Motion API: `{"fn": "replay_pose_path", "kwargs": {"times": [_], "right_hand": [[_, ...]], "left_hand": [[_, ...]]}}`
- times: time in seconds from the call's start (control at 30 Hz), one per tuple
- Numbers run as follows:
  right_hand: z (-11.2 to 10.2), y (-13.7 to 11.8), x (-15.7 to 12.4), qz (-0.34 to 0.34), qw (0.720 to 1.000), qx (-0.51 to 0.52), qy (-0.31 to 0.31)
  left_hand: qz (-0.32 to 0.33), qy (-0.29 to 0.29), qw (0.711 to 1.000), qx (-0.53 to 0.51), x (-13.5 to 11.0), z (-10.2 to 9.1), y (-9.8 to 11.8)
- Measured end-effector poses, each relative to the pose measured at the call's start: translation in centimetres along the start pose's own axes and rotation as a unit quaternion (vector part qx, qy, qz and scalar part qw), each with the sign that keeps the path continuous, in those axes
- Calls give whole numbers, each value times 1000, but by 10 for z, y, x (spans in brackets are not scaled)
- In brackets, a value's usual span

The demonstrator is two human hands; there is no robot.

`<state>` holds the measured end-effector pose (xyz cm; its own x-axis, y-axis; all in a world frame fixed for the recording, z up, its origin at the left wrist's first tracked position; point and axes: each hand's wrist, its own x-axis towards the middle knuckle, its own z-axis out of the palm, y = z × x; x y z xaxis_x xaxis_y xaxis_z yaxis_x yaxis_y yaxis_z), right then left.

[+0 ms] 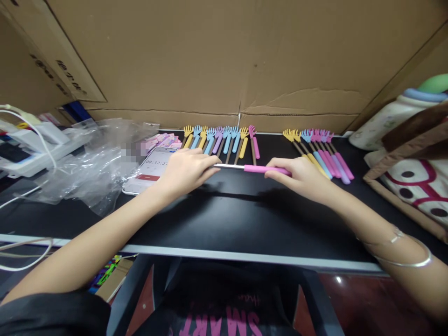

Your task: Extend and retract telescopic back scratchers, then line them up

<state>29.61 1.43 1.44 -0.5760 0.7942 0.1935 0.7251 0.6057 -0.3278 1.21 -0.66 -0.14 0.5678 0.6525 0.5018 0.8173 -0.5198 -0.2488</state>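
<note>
A back scratcher (pixel 253 169) with a pink handle and thin metal rod is held level above the black tabletop, between both hands. My right hand (pixel 304 176) is closed round the handle's right end. My left hand (pixel 189 169) is closed at the rod's other end and hides the scratcher's head. Behind them lies a row of several back scratchers (pixel 227 140) with claw-shaped heads in yellow, blue, purple and pink. A second group of back scratchers (pixel 336 163), fanned close together, lies beyond my right hand.
A phone (pixel 140 186) showing a timer lies left, partly behind my left hand, near clear plastic bags (pixel 94 163) and a white power strip (pixel 38 147). Cardboard (pixel 224 60) walls the back. A bottle (pixel 388 121) and a patterned bag (pixel 416 182) stand right. The table's front edge (pixel 224 256) is pale.
</note>
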Motion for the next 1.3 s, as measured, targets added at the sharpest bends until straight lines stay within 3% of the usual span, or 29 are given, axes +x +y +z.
{"fn": "replay_pose_path", "kwargs": {"times": [0.1,0.23,0.3,0.47,0.63,0.77,1.0,1.3], "right_hand": [[-4,4,0,-13,999,-43,2],[-8,9,0,-35,992,-119,4],[-8,12,0,-42,989,-140,13],[-4,9,-1,-40,990,-116,65],[-2,5,-2,-32,996,-65,59],[-2,4,-1,-35,997,-38,52],[0,-1,-3,-25,994,-51,94],[12,-4,-7,-92,974,-118,168]], "left_hand": [[12,-15,999,30,0,-2,-1],[39,-125,991,-5,-1,-2,-4],[48,-148,988,-23,-2,0,-7],[39,-50,998,15,-2,6,-12],[50,17,998,24,-3,10,-12],[55,30,998,20,-4,11,-8],[39,24,999,21,-6,12,-4],[34,-16,999,20,-7,7,-1]]}}
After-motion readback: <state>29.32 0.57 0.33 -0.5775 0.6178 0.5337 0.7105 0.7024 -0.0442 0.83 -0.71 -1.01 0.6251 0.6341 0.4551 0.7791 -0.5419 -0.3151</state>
